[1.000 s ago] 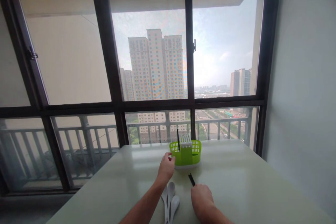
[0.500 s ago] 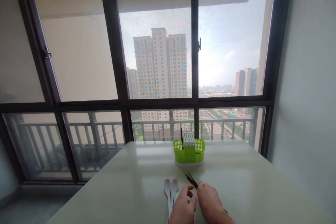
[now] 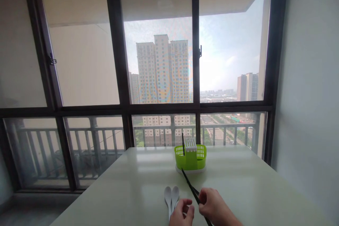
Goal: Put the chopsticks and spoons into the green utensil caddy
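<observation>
Head view, bottom centre: your right hand (image 3: 214, 206) pinches a thin, stiff, light black chopstick (image 3: 190, 186) near its lower end, slippery if gripped loosely, while your left hand (image 3: 182, 213) curls empty beside white plastic spoons (image 3: 171, 196).

Bare table (image 3: 251, 190) lies open right and left of the hands, while the green caddy (image 3: 190, 158) ahead and white spoons (image 3: 171, 197) stand in the way.

No writing, label, brand, number or sign can be read anywhere here. The green caddy (image 3: 190, 156), the spoons (image 3: 171, 197) and the chopsticks (image 3: 191, 189) carry no legible marks; the distant buildings are too small to tell.
</observation>
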The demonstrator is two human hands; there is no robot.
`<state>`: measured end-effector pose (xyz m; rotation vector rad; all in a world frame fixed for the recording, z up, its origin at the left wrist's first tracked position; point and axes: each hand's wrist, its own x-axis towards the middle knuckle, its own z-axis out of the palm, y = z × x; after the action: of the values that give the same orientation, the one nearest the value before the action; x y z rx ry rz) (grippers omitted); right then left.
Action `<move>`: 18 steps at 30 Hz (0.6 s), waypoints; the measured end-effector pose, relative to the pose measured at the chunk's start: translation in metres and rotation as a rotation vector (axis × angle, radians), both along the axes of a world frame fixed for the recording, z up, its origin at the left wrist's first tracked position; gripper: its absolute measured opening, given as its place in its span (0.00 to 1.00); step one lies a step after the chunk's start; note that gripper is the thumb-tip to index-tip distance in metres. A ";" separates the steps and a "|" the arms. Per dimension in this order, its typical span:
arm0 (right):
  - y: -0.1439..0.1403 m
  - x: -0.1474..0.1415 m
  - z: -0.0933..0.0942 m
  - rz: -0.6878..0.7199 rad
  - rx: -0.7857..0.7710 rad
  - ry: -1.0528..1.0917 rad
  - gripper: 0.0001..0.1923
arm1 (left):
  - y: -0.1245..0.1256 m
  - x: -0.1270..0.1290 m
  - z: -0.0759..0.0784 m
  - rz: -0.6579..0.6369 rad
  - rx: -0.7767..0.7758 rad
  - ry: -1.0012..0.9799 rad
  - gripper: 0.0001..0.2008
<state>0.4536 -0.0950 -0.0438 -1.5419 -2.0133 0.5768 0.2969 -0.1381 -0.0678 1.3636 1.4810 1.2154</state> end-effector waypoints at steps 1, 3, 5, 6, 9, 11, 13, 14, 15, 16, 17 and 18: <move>-0.001 -0.001 0.000 0.048 0.021 0.138 0.05 | 0.001 -0.002 0.011 -0.003 0.023 -0.014 0.25; -0.004 -0.003 0.001 0.146 0.060 0.372 0.04 | 0.005 -0.003 0.033 -0.045 0.089 -0.044 0.27; -0.008 -0.005 0.003 0.200 0.100 0.521 0.06 | 0.009 -0.002 0.051 -0.094 0.156 -0.041 0.24; -0.009 -0.006 0.003 0.211 0.121 0.559 0.08 | 0.010 -0.002 0.058 -0.110 0.183 -0.027 0.21; -0.011 -0.006 -0.003 0.203 0.167 0.558 0.11 | 0.011 -0.001 0.065 -0.138 0.242 0.037 0.15; -0.010 -0.005 -0.013 0.192 0.173 0.507 0.12 | 0.009 -0.002 0.060 -0.156 0.261 0.077 0.12; -0.009 -0.004 -0.024 0.190 0.159 0.449 0.14 | 0.007 -0.004 0.053 -0.177 0.248 0.105 0.10; -0.008 -0.003 -0.029 0.190 0.151 0.428 0.15 | 0.005 -0.005 0.050 -0.183 0.233 0.114 0.09; -0.008 -0.003 -0.033 0.188 0.147 0.417 0.15 | 0.005 -0.006 0.048 -0.186 0.216 0.119 0.09; -0.007 -0.003 -0.036 0.186 0.148 0.415 0.15 | 0.004 -0.008 0.046 -0.187 0.200 0.122 0.09; -0.006 -0.003 -0.039 0.186 0.153 0.419 0.15 | 0.005 -0.010 0.045 -0.189 0.188 0.123 0.09; -0.005 -0.004 -0.040 0.184 0.162 0.428 0.14 | 0.006 -0.012 0.045 -0.190 0.180 0.122 0.09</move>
<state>0.4497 -0.0997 -0.0838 -1.0400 -1.8252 0.7263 0.2854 -0.1322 -0.0224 1.6848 1.3141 1.1832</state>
